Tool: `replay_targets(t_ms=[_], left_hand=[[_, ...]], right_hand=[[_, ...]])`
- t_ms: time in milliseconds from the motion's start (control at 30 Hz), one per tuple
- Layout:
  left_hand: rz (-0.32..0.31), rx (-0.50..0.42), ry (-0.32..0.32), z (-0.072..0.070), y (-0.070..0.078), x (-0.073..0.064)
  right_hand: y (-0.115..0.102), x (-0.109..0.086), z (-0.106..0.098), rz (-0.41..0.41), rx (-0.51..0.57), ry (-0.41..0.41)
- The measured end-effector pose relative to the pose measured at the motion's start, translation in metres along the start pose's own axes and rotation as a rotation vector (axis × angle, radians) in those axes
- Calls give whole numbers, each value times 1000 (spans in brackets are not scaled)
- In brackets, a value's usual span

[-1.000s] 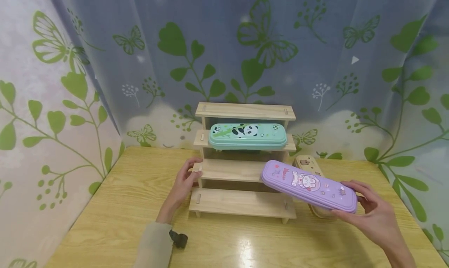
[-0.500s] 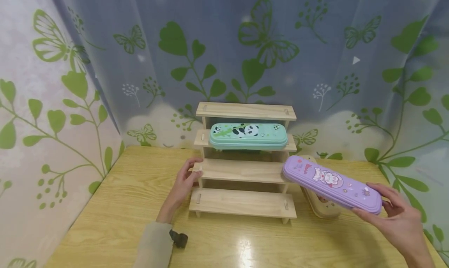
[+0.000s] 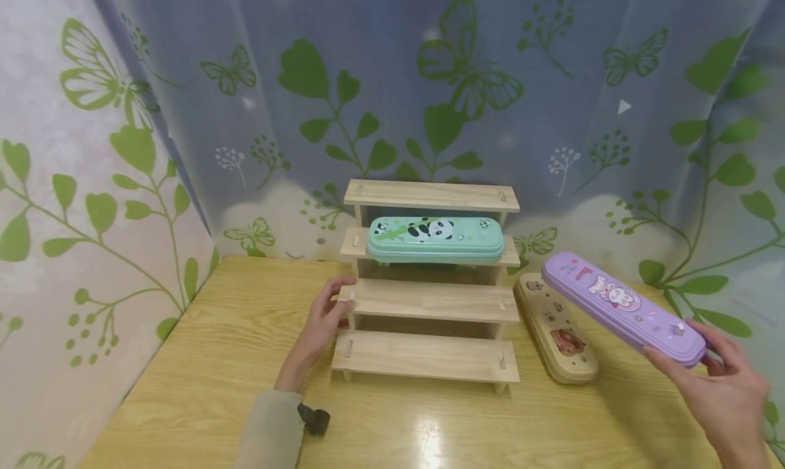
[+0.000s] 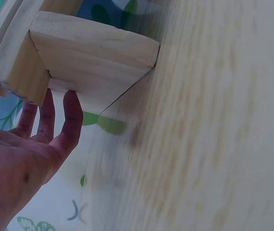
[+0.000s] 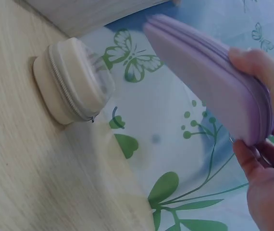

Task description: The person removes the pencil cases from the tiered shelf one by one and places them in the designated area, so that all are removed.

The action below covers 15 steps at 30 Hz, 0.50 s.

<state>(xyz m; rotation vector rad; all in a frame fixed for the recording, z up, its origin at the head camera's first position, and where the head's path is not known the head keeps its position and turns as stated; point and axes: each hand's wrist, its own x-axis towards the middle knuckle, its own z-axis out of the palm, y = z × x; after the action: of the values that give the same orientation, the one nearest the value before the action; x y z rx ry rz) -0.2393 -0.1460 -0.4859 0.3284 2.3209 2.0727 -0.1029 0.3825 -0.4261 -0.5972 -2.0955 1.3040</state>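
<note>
My right hand [image 3: 726,390] holds a purple pencil case [image 3: 656,319] by its right end, thumb at the near edge and fingers round the far side. The case, with a rabbit picture on its lid, hangs tilted above the table. In the right wrist view, its plain underside and zipped edge show. My left hand [image 3: 317,329] grips the left end of a four-tier wooden stand [image 3: 429,298] at its second tier from the bottom. The left wrist view shows its fingertips against the stand's side board [image 4: 93,57]. A mint panda pencil case [image 3: 435,237] lies on the third tier.
A beige pencil case [image 3: 555,329] with bear pictures lies on the wooden table [image 3: 245,360], just right of the stand, below the purple one. A patterned curtain [image 3: 380,80] hangs behind the stand and along both sides.
My right hand has moved the purple pencil case right, away from the stand's second tier, so the beige case below shows more fully. The left hand has stayed on the stand.
</note>
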Motion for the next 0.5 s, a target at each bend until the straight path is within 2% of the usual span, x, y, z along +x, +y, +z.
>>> replay_targets(t_ms=[200, 500], left_hand=[[13, -6, 0, 1, -1, 0], [19, -9, 2, 1, 0, 0]], right_hand=[[12, 4, 4, -34, -30, 108], [29, 11, 10, -14, -106, 184]])
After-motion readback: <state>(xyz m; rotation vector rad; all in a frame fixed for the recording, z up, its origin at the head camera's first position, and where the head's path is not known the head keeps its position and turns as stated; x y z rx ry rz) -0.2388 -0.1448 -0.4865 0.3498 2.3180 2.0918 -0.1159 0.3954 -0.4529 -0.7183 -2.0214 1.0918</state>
